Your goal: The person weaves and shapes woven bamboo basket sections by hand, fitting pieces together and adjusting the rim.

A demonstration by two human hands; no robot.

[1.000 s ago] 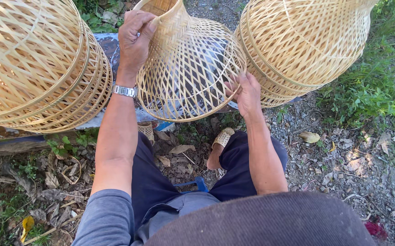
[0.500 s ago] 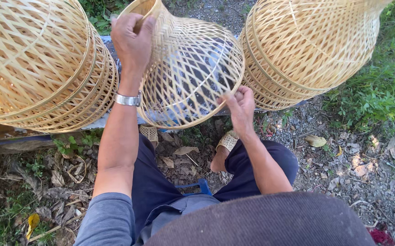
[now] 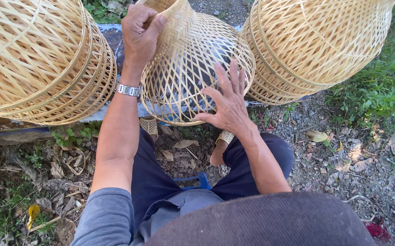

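Observation:
A woven bamboo basket (image 3: 186,68), bell-shaped with a narrow neck and open lattice sides, lies tilted in front of me. My left hand (image 3: 140,34), with a metal watch on its wrist, grips the basket's neck at the top. My right hand (image 3: 227,102) is spread flat with fingers apart against the basket's lower rim on the right side. My knees in dark trousers sit just below the basket.
A stack of similar baskets (image 3: 42,64) fills the left, and another stack (image 3: 318,43) fills the upper right. A dark sheet (image 3: 111,36) lies beneath them. Gravel, dry leaves and grass cover the ground. A blue stool edge (image 3: 197,180) shows between my legs.
My right hand has slid from the basket's right edge down to the lower rim and spread its fingers. The basket has turned, and my left hand stayed on the neck.

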